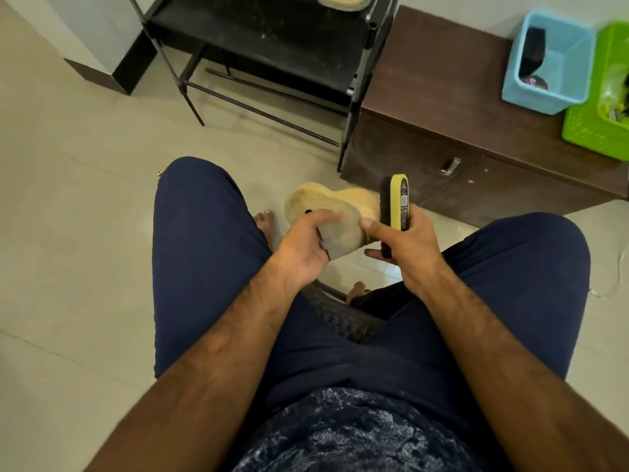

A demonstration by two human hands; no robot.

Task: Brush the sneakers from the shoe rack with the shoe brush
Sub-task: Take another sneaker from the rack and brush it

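Sneaker (316, 202) number one is hanging in the air between the person's knees, turned sole-up over the tiled floor (85, 199), and the left hand (303, 247) is gripping it by the heel end, thumb lying across the sole and the other fingers hidden underneath. The right hand (405, 247) is curling round the lower half of the shoe brush (399, 206), which is standing nearly upright, yellow back facing right and dark bristles turning toward the shoe's edge; whether they are touching it I cannot tell. Judging by its pale fuzzy upper and flat rubber sole, the shoe is looking light and soft-sided, likely to flex under pressure, so gripping the firm sole or heel seems wisest while the bristles are working the nap. Two sneakers are showing in all: this one and a second sneaker (343, 0) sitting on the black shoe rack (272, 39), cut off by the top edge. One brush is in use. Two baskets are resting on the brown cabinet (442, 80): one blue basket (551, 63), one green basket (599, 107).
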